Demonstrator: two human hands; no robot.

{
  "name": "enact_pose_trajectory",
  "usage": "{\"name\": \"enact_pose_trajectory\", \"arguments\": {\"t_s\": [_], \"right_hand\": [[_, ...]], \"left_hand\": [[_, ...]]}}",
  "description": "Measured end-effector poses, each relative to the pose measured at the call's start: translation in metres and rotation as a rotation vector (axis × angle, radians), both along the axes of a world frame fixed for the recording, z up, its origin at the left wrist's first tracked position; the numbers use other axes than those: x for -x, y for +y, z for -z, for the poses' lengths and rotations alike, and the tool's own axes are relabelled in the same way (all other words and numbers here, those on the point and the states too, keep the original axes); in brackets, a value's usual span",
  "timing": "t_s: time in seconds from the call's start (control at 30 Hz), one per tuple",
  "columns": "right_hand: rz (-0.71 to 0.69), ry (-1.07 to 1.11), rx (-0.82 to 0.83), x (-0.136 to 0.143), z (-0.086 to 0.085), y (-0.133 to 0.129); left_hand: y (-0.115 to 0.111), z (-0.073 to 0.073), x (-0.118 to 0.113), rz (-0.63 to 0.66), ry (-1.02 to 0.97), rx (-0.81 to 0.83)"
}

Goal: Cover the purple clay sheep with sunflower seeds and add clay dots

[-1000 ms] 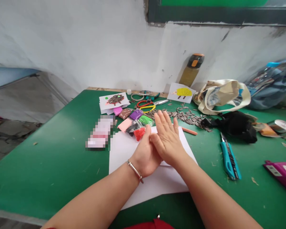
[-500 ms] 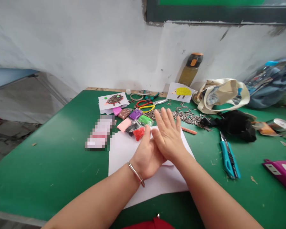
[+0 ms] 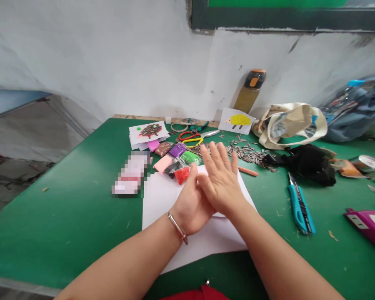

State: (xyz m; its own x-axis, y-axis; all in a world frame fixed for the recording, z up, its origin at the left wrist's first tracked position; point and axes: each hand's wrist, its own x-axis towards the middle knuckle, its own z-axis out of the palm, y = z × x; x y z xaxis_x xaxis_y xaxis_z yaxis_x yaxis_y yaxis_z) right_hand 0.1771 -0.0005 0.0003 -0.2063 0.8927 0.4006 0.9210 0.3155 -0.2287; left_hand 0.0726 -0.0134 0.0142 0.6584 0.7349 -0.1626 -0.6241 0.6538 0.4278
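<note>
My right hand [image 3: 221, 183] lies flat, fingers spread, pressed over my left hand [image 3: 190, 204] above the white paper [image 3: 162, 196], whatever's between my palms hidden, paper blank.

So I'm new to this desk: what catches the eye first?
The right hand lies flat across the left hand over white paper in the centre of the green table. Behind them sit bright clay packets and scattered sunflower seeds.

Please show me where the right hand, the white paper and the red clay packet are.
right hand [image 3: 220, 181], head view, back of the hand.
white paper [image 3: 162, 196], head view, bare left part.
red clay packet [image 3: 182, 174], head view, its middle.
</note>
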Motion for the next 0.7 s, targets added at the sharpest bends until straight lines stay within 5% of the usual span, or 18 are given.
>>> {"name": "enact_pose_trajectory", "arguments": {"t_s": [0.07, 0.17, 0.3, 0.4, 0.57, 0.7], "right_hand": [[0.085, -0.005, 0.021, -0.013, 0.006, 0.008], [0.036, -0.028, 0.013, -0.009, 0.010, 0.004], [-0.262, -0.044, 0.043, 0.022, 0.000, -0.017], [-0.256, -0.026, 0.041, 0.026, -0.008, -0.019], [0.057, -0.016, -0.001, -0.006, 0.004, 0.006], [-0.036, -0.059, -0.016, -0.002, 0.012, 0.003]], "left_hand": [[0.002, -0.001, 0.007, 0.061, 0.023, -0.012], [0.012, -0.005, 0.018, -0.024, 0.017, 0.021], [0.015, -0.006, 0.009, -0.232, -0.020, 0.096], [0.006, -0.002, -0.007, -0.429, -0.049, 0.037], [0.003, 0.002, 0.001, 0.054, -0.045, 0.004], [0.017, -0.003, 0.019, -0.026, -0.052, -0.002]]}}
